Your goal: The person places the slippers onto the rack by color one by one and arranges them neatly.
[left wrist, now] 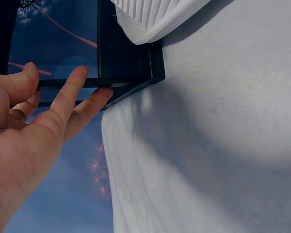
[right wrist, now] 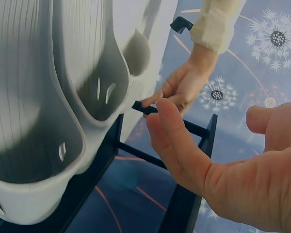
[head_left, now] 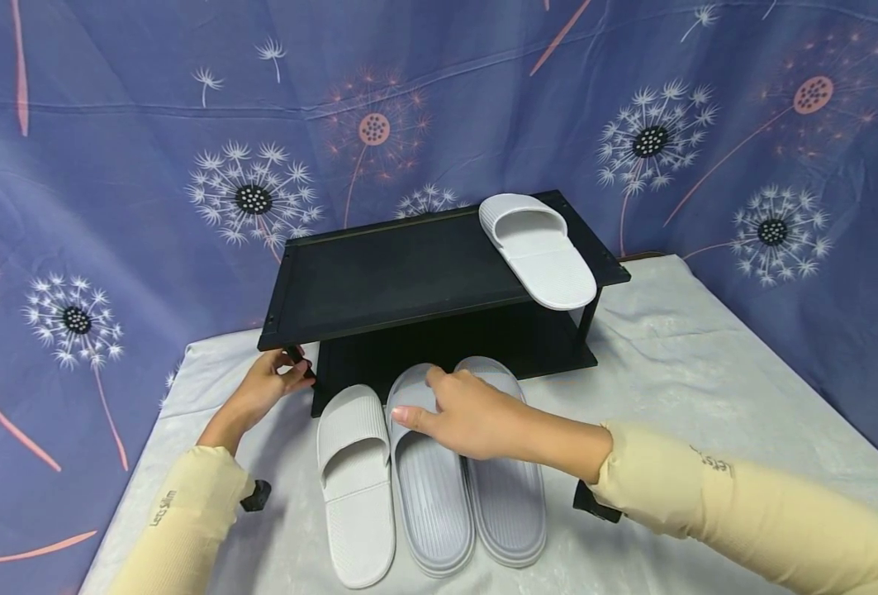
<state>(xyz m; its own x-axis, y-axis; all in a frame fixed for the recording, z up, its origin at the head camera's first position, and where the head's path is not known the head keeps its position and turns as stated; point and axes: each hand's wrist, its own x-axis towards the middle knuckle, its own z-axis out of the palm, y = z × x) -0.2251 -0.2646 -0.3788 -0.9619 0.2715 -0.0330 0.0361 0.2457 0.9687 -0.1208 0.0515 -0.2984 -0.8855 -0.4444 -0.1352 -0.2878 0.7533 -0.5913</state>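
Observation:
A black two-tier shoe rack [head_left: 394, 273] stands on the cloth-covered table, tipped a little in view. My left hand [head_left: 263, 388] holds its left leg post between thumb and fingers; in the left wrist view the fingers lie along the dark post. One white slipper [head_left: 538, 252] rests on the top shelf at the right. A second white slipper [head_left: 357, 487] lies in front of the rack. Beside it lie two grey slippers, one in the middle [head_left: 434, 504] and one to the right [head_left: 509, 512]. Over their toe ends hovers my right hand [head_left: 476, 413], thumb apart from its fingers, holding nothing.
The table wears a pale cloth [head_left: 676, 372]. Behind it and at both sides hangs a blue curtain [head_left: 149, 207] with dandelion prints. The rack's lower shelf [head_left: 476, 335] sits just behind the slippers' toes. Black mounts are strapped at both wrists.

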